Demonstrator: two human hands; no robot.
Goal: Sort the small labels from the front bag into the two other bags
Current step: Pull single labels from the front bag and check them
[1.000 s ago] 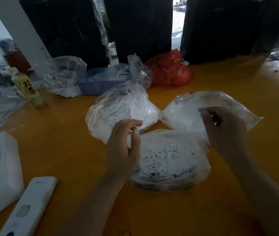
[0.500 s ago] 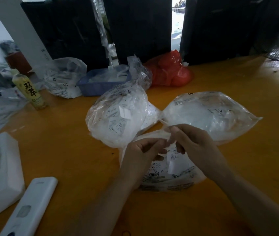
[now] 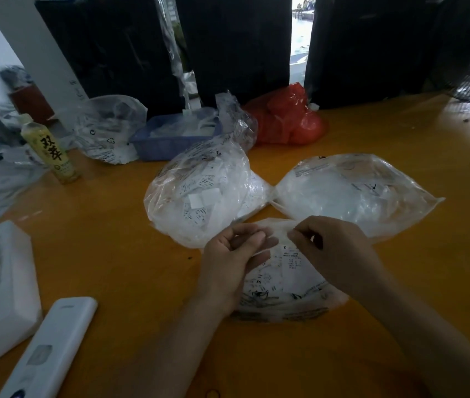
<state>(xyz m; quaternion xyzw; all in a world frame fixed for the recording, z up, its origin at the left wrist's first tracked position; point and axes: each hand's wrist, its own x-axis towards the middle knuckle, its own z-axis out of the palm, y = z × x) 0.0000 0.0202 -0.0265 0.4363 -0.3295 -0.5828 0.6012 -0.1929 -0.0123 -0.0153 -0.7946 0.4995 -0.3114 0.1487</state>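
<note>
Left hand (image 3: 233, 262), right hand (image 3: 334, 248) (fingers curled) pinching front bag (image 3: 285, 285) rim

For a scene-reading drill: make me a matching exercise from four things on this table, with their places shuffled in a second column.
Things:
1. front bag
2. green bottle
3. red bag
4. white remote

Places:
A. far edge, behind the two clear bags
B. under both hands
C. near left corner
D. left side, standing upright

Pairs: 1-B, 2-D, 3-A, 4-C
</note>
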